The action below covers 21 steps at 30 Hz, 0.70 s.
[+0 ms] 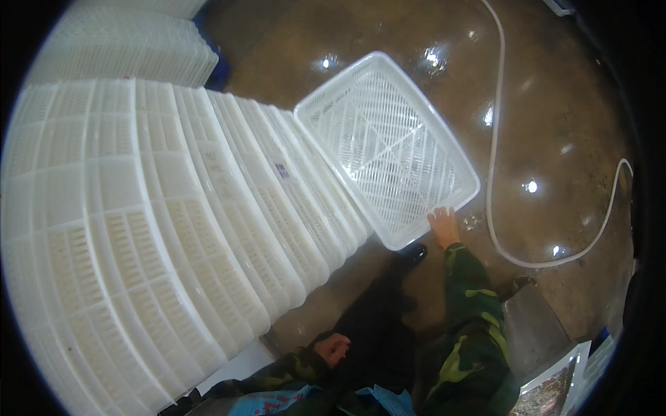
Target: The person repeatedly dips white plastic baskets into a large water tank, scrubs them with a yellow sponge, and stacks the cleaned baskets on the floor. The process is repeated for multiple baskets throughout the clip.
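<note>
My right hand (444,227) grips the near rim of a white plastic basket (386,149), fingers hooked over the edge. The basket is shallow and rectangular with a slatted bottom, and nothing lies in it. It stands askew, its left edge against or just in front of a tall stack of nested white baskets (187,201); whether the two touch is unclear. Low near my body, my left hand (333,349) hangs with fingers loosely curled and nothing visible in them. Both sleeves are camouflage cloth.
Another stack of white baskets (118,45) rises at the upper left. A pale hose (494,159) loops across the wet brown floor (555,125) on the right. At the lower right are a grey metal-like piece (538,322) and a white-edged container (551,388). A dark boot tip (416,254) shows below the basket.
</note>
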Tool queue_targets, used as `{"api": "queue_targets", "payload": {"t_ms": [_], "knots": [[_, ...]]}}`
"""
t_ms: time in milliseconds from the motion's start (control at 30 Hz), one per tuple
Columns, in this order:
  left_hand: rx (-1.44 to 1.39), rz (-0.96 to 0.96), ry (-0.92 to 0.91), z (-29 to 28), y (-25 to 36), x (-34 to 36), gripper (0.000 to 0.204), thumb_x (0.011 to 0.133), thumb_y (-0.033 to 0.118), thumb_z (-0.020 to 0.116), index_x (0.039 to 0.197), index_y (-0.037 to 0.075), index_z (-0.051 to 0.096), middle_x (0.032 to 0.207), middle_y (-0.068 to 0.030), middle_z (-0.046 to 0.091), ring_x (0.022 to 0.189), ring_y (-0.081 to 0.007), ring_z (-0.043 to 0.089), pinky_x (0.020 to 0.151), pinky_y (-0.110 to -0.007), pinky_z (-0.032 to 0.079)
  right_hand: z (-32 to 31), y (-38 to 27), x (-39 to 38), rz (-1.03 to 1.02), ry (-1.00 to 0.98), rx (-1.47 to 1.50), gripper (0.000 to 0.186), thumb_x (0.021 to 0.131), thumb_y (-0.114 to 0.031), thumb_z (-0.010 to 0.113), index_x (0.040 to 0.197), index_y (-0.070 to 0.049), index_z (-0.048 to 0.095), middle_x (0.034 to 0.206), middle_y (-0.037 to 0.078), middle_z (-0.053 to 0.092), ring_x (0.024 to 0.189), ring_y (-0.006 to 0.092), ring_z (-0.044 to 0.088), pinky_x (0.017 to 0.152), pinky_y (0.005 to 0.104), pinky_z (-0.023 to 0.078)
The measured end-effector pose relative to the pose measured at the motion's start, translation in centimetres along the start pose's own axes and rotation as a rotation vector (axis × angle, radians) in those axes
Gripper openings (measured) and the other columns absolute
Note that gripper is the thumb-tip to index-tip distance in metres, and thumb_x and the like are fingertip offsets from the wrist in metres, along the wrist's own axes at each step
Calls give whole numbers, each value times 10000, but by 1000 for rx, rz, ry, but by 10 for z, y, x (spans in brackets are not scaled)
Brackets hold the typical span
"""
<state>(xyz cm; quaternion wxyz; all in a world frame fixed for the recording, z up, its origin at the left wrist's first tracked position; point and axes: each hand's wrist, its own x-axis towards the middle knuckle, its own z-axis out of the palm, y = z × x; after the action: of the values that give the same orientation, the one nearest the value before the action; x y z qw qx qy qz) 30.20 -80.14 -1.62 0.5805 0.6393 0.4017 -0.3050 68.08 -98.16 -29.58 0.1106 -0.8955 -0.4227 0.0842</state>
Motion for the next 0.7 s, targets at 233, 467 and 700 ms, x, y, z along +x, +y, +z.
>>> {"api": "queue_targets", "payload": {"t_ms": [233,467,700], "knots": [[45,-72,-41,-2,16,8,173,937,152,528,1085,72,566,779,-53,616,706,-126,604,659,-280,490,35,-10,-22,1175,212,730,492,729,-214,762,1105,-3,525,1095,127,558,1081,301,514,907,440,398],[80,-75,-50,-11,19,16,169,933,130,545,1074,41,567,824,-89,625,703,-129,605,647,-277,490,62,-24,2,1470,340,1713,564,810,-306,721,1215,1,476,1024,103,586,818,178,597,630,302,497],[129,-76,-74,-16,34,17,164,940,140,551,1052,20,555,833,-104,621,693,-133,593,629,-282,482,51,-20,22,1341,205,1414,427,699,-168,728,1033,-7,515,885,102,583,782,196,592,643,334,497]]}}
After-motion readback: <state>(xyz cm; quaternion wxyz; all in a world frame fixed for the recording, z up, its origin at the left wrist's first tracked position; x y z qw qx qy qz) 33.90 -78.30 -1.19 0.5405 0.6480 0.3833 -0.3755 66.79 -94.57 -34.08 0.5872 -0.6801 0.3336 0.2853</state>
